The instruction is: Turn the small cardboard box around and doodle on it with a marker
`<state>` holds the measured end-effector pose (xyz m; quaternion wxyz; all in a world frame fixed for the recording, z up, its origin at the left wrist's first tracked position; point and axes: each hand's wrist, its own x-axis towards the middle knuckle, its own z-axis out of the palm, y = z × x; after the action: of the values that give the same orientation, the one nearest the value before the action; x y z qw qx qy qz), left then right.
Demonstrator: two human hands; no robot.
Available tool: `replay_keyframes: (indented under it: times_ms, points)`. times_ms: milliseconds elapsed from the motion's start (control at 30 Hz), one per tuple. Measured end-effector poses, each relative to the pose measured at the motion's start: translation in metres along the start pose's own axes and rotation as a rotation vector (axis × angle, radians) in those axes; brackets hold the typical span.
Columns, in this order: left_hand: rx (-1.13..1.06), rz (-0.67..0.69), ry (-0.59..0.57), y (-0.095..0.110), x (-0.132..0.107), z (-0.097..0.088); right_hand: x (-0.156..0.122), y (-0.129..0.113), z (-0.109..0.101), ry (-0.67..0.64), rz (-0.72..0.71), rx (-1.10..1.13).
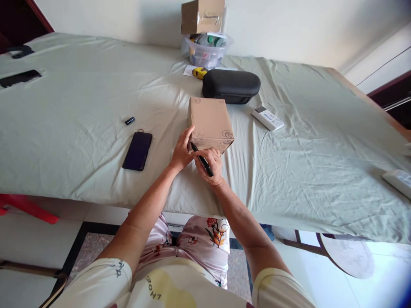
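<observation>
A brown cardboard box point(210, 117) sits on the cloth-covered table in front of me, with dark swirls drawn at its corners and along the near side. My left hand point(183, 149) grips its near left edge, fingers laid along the side. Between the fingers of my right hand point(210, 164) is a black marker point(203, 160), its tip at the box's near left corner. Whether the tip touches the cardboard I cannot tell. The marker's black cap point(129, 121) lies off to the left, above a dark smartphone point(137, 150).
Behind the box is a black hard case point(231, 85), with a yellow tape measure point(199, 72) beside it. A white device point(267, 118) lies right. At the wall, a plastic tub point(208, 54) has another carton point(203, 17) on top. Another phone point(19, 78) rests far left.
</observation>
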<state>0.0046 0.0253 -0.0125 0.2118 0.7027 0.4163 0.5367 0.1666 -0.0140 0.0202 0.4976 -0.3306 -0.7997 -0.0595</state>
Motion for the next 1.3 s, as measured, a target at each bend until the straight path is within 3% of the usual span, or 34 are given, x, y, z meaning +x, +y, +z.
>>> replay_keyframes:
  times_ms: [200, 300, 467, 667, 767, 867, 1167, 1300]
  points:
    - [0.036, 0.031, -0.001, -0.003, -0.001, -0.001, -0.003, 0.007, -0.008, 0.16, 0.026, 0.073]
    - [0.014, 0.013, -0.001, -0.003, -0.002, -0.001, -0.009, 0.016, -0.016, 0.212, 0.19, 0.038]
    - [-0.037, -0.029, -0.019, -0.002, -0.004, -0.001, -0.01, 0.047, -0.039, 0.445, 0.496, -0.169]
    - [-0.014, -0.044, 0.005, -0.004, -0.004, 0.0, -0.018, 0.091, -0.053, 0.118, 0.761, -0.317]
    - [0.0, -0.049, 0.017, -0.005, -0.005, 0.0, -0.025, 0.101, -0.049, -0.063, 0.904, -0.399]
    - [-0.008, -0.057, 0.011, -0.004, -0.006, -0.002, -0.029, 0.103, -0.046, -0.174, 0.959, -0.442]
    - [-0.055, -0.07, 0.05, -0.006, -0.007, 0.002, -0.029, 0.103, -0.05, -0.354, 0.981, -0.483]
    - [-0.078, -0.057, 0.031, -0.01, -0.008, 0.001, -0.027, 0.101, -0.05, -0.203, 0.927, -0.441]
